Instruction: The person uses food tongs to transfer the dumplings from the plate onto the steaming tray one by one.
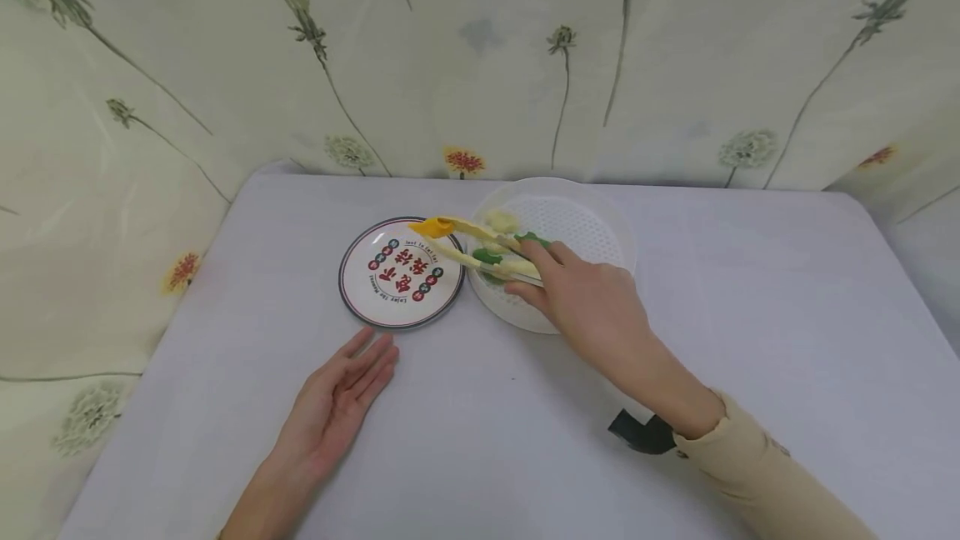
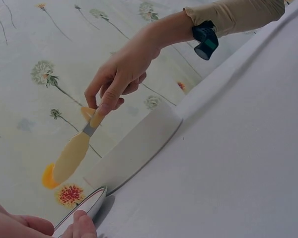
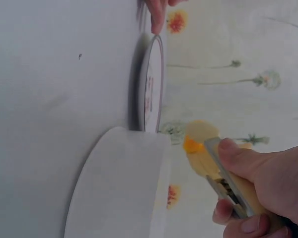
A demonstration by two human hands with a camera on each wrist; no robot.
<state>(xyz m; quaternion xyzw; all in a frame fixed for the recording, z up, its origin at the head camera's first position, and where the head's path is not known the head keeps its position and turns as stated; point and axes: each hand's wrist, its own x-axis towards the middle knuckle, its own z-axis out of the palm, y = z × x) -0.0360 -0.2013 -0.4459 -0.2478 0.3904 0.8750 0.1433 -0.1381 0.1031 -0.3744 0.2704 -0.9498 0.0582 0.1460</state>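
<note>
My right hand (image 1: 600, 307) grips a pair of tongs (image 1: 468, 230) with broad cream tips, seen side-on in the left wrist view. Between the tips is a small yellow-orange piece (image 1: 431, 227), its exact kind unclear. The tips hang above the right edge of a white plate (image 1: 358, 277) with a dark rim and red lettering. Under the right hand stands a round white basket (image 1: 600, 227) with a perforated bottom, partly hidden by hand and tongs. My left hand (image 1: 337, 398) lies palm-up with straight fingers, fingertips right at the plate's near rim.
Pale yellow pieces (image 1: 501, 221) and green pieces (image 1: 487, 256) lie in the basket, which sits close against the plate's right side. A white cloth covers the table (image 1: 765, 340). Behind it hangs a flower-patterned curtain (image 1: 480, 90). A black strap (image 1: 643, 433) is at the right wrist.
</note>
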